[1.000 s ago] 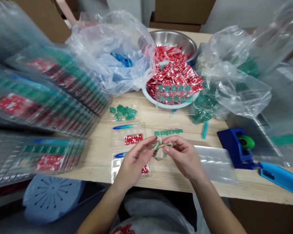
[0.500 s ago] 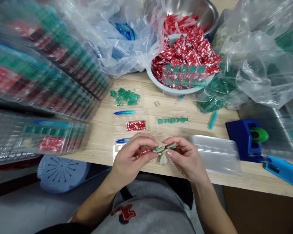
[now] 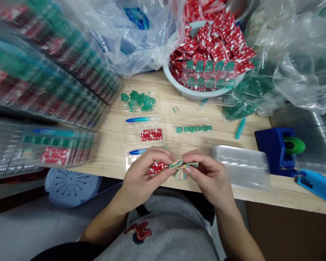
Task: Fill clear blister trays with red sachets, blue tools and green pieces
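Note:
Above the table's front edge, my left hand (image 3: 148,174) and my right hand (image 3: 210,175) are both closed, pinching a small bunch of striped pieces (image 3: 180,175) in green, yellow and pink between the fingertips. Partly behind my left hand lies a clear tray with a blue pen-shaped item (image 3: 136,152) and a red patterned packet (image 3: 156,168). Beyond it, a second tray bears another blue pen-shaped item (image 3: 136,119) and a red packet (image 3: 151,135). A row of green cubes (image 3: 193,129) lies past my fingers. One loose striped piece (image 3: 175,109) rests farther back.
Filled clear packs (image 3: 57,141) are stacked at left. Loose green pieces (image 3: 138,100) sit in a tray. A bowl (image 3: 176,88) of red packets stands at the back. To the right are a clear plastic tray (image 3: 241,168), a blue tape dispenser (image 3: 270,148) and plastic bags (image 3: 301,72).
The camera view has shifted slightly, so the table things sit higher in the picture. Both hands keep hold of the striped pieces, whose arrangement between the fingertips has changed a little.

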Tool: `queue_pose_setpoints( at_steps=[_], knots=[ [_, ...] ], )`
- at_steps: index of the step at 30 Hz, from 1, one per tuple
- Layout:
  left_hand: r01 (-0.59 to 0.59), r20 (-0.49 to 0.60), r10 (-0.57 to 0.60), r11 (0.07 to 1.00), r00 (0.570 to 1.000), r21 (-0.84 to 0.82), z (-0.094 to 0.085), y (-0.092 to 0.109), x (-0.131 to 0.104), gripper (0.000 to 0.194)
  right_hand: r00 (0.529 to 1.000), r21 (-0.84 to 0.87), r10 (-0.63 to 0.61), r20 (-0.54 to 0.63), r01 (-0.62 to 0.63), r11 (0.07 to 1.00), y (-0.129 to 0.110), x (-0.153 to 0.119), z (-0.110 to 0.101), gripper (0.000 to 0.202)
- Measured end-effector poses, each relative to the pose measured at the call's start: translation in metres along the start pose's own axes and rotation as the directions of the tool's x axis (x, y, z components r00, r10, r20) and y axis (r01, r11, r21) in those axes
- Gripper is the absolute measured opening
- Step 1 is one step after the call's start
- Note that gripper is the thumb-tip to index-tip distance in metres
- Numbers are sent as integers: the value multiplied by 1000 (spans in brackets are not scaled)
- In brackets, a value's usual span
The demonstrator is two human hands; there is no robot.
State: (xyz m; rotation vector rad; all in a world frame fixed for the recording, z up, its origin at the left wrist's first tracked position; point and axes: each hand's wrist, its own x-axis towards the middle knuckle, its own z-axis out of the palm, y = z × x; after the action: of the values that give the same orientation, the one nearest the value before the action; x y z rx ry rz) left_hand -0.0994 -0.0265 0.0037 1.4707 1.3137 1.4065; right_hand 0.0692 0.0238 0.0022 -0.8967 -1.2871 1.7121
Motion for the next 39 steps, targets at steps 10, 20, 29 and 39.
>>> queue_pose_setpoints(
  at_steps=[10,20,29,39],
  knots=[
    [296,-170,-321,942,932,-160,8,4,3,17,948,464,317,-15,-274,842,15,2,4,16],
    [299,-131,-334,925,933,-233,18,1,4,25,950,315,191,-248,-108,943,18,-6,15,19],
    [190,-93,-207,968,974,-166,15,7,4,12,941,2,-123,-316,131,991,18,-14,15,12],
    [104,-216,-120,991,969,-85,22,6,-2,10,966,199,-49,-255,102,975,16,-15,15,9]
  ],
)
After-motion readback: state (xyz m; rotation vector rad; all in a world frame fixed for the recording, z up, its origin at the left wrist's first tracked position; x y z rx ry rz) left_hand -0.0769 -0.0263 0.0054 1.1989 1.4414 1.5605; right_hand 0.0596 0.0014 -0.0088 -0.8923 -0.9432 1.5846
